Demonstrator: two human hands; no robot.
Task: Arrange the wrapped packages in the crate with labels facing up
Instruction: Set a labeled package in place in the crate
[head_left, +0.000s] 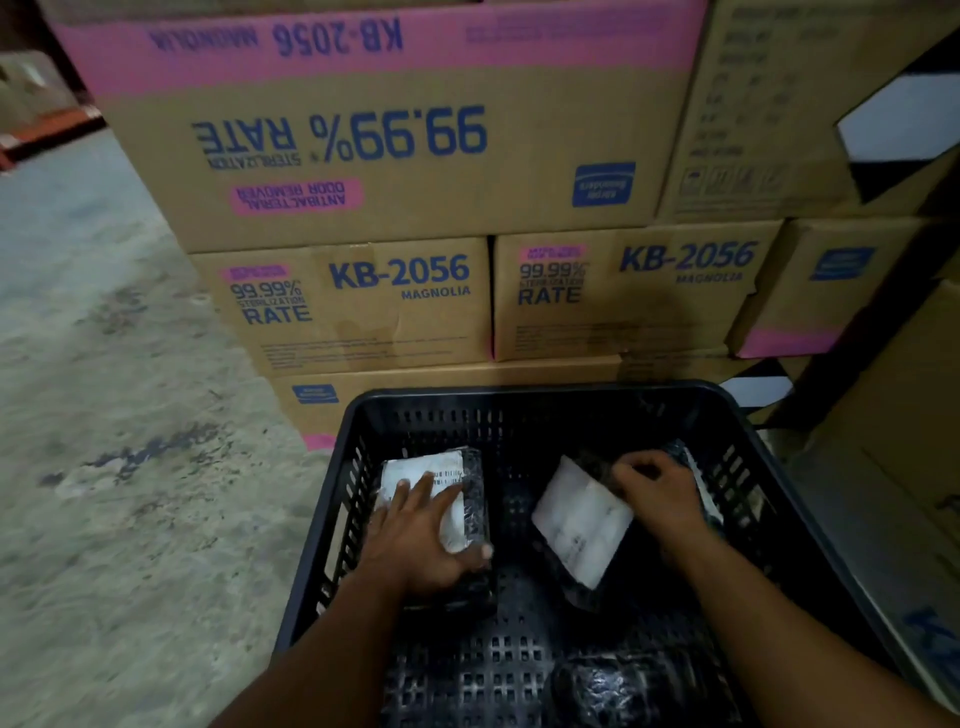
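A black perforated plastic crate (530, 397) sits in front of me. At its left lies a black-wrapped package (441, 480) with its white label up; my left hand (421, 540) rests on it, fingers spread and thumb hooked round its near edge. In the middle a second package (576, 519) is tilted, white label showing, and my right hand (657, 493) grips its far end. Behind that hand a third package (698, 467) leans against the right wall. A fourth black-wrapped package (623, 686) lies at the crate's near edge, no label showing.
Stacked cardboard boxes (363, 306) marked KB-2056 stand right behind the crate, and more boxes (893, 467) rise at the right. Bare concrete floor (119, 415) spreads to the left.
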